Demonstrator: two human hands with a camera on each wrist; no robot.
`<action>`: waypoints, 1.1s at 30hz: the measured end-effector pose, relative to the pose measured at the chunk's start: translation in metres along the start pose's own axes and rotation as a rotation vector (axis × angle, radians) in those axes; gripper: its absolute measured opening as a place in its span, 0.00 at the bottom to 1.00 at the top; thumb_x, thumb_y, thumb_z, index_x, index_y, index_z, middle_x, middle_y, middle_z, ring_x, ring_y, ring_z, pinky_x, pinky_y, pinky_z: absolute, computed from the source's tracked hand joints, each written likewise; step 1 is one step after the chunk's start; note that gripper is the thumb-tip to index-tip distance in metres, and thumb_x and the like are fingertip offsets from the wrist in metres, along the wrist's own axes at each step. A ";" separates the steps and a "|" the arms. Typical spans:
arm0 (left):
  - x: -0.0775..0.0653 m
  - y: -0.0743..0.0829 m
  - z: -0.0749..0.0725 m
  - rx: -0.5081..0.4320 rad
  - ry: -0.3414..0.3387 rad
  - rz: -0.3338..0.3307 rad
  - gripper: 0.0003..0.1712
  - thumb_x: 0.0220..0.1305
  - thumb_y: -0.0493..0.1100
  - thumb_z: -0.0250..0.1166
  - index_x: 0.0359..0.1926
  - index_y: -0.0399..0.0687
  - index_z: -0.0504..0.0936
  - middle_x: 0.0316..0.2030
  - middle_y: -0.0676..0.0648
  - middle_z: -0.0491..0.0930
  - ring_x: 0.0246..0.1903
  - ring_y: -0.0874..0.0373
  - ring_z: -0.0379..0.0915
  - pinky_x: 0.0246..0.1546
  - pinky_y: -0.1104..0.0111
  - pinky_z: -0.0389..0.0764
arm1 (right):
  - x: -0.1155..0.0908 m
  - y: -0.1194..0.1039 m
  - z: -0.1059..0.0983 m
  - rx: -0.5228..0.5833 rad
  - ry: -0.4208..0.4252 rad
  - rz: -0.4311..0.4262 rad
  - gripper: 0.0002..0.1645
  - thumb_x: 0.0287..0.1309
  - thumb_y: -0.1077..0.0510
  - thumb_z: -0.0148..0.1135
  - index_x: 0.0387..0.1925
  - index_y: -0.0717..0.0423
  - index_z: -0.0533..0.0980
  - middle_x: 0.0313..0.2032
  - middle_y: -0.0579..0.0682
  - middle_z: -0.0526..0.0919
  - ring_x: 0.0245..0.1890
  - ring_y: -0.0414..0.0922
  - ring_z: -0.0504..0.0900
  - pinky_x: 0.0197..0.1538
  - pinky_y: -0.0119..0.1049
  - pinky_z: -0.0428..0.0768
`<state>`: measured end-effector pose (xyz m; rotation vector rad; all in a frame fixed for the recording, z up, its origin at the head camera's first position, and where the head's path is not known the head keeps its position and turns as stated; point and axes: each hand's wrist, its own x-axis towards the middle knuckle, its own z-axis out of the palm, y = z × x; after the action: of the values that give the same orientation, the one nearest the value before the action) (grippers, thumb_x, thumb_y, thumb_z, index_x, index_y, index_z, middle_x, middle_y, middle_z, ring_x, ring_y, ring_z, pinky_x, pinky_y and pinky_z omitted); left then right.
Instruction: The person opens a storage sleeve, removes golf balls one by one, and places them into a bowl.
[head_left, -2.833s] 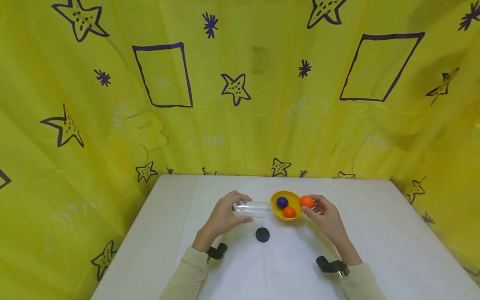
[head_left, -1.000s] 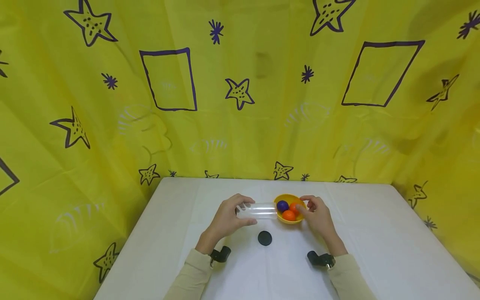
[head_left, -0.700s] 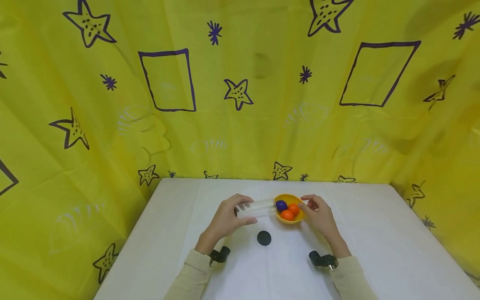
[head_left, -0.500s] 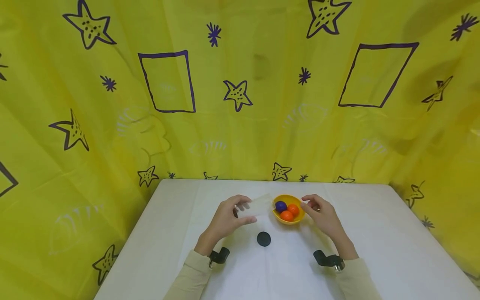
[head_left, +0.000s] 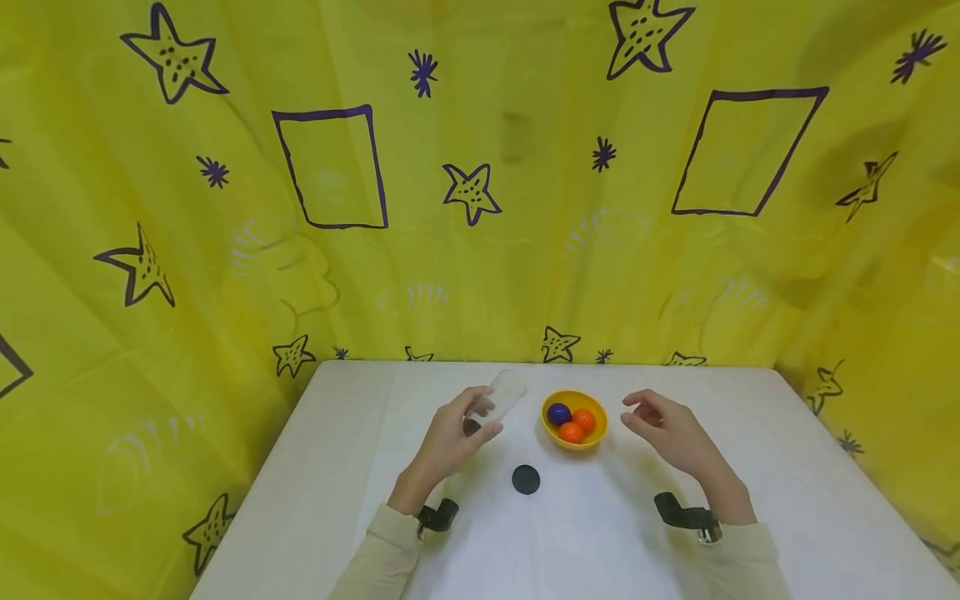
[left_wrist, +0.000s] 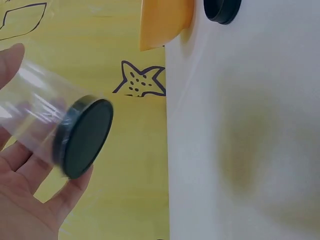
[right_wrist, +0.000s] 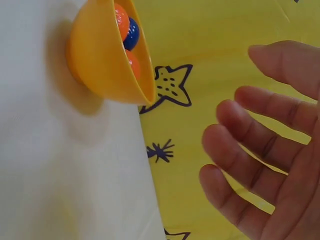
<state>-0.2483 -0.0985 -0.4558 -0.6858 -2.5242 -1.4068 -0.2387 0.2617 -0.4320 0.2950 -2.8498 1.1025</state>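
Note:
A clear plastic tube (head_left: 500, 397) with a dark cap (left_wrist: 84, 137) on its near end is in my left hand (head_left: 447, 437). My left fingers and thumb grip the tube around its side, and it is tilted, its far end pointing away and to the right. A yellow bowl (head_left: 574, 444) stands between the hands, holding a dark blue ball (head_left: 558, 414) and two orange balls (head_left: 583, 420). Right of the bowl, apart from it, my right hand (head_left: 671, 432) hovers with loosely bent fingers and nothing in its grasp.
A loose round black cap (head_left: 526, 479) lies on the white table (head_left: 600, 533) in front of the bowl. Behind the table's far edge hangs a yellow curtain (head_left: 510, 275) with drawn stars, and more of it closes off both sides.
An orange ball carried by my right hand is now in the bowl, and that hand has withdrawn to the right. My left hand has swung the tube's far end away from the bowl.

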 end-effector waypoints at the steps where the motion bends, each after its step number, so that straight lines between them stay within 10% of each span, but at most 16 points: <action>1: -0.001 -0.001 0.001 -0.004 0.000 -0.006 0.29 0.67 0.49 0.70 0.66 0.49 0.73 0.51 0.46 0.85 0.53 0.49 0.81 0.54 0.52 0.83 | 0.000 0.001 -0.001 -0.012 -0.008 0.005 0.20 0.69 0.49 0.64 0.55 0.55 0.77 0.37 0.49 0.82 0.38 0.45 0.78 0.40 0.32 0.79; 11: 0.000 -0.006 0.010 0.003 0.044 -0.101 0.26 0.62 0.46 0.74 0.57 0.50 0.73 0.56 0.45 0.84 0.59 0.48 0.78 0.57 0.52 0.78 | 0.000 0.011 -0.001 -0.069 -0.056 0.031 0.22 0.69 0.47 0.64 0.56 0.57 0.76 0.39 0.51 0.82 0.38 0.46 0.77 0.40 0.36 0.78; 22: -0.002 -0.019 0.018 0.016 0.101 -0.195 0.27 0.57 0.41 0.78 0.55 0.44 0.76 0.45 0.40 0.83 0.29 0.59 0.74 0.31 0.72 0.78 | 0.000 0.014 0.002 -0.072 -0.069 0.051 0.23 0.69 0.48 0.64 0.57 0.59 0.76 0.39 0.51 0.82 0.38 0.46 0.77 0.41 0.37 0.78; 33: -0.002 -0.032 0.024 0.072 0.082 -0.299 0.25 0.60 0.42 0.76 0.56 0.44 0.77 0.49 0.40 0.84 0.45 0.49 0.80 0.40 0.63 0.83 | 0.000 0.015 0.001 -0.084 -0.043 0.035 0.23 0.70 0.48 0.64 0.56 0.59 0.76 0.37 0.50 0.82 0.38 0.46 0.78 0.41 0.36 0.79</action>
<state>-0.2600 -0.0930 -0.4937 -0.2391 -2.6800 -1.3874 -0.2417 0.2722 -0.4430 0.2674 -2.9407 0.9901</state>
